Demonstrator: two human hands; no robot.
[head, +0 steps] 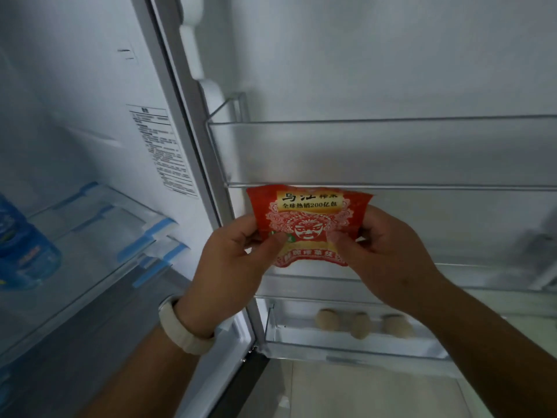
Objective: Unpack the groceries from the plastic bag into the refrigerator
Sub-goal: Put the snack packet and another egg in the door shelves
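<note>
A red and yellow snack packet [307, 218] with a mask print is held up in front of the open refrigerator door. My left hand [229, 260] pinches its lower left edge and my right hand [388, 254] grips its right side. The packet's top edge sits just below the rail of a clear door shelf [391, 152]. The plastic bag is not in view.
Three eggs [361, 324] lie in a lower door tray [346, 348]. Inside the refrigerator at left, a blue water bottle [21, 245] stands on a glass shelf [99, 236] with blue-trimmed edges. A label sticker [162, 149] is on the inner wall.
</note>
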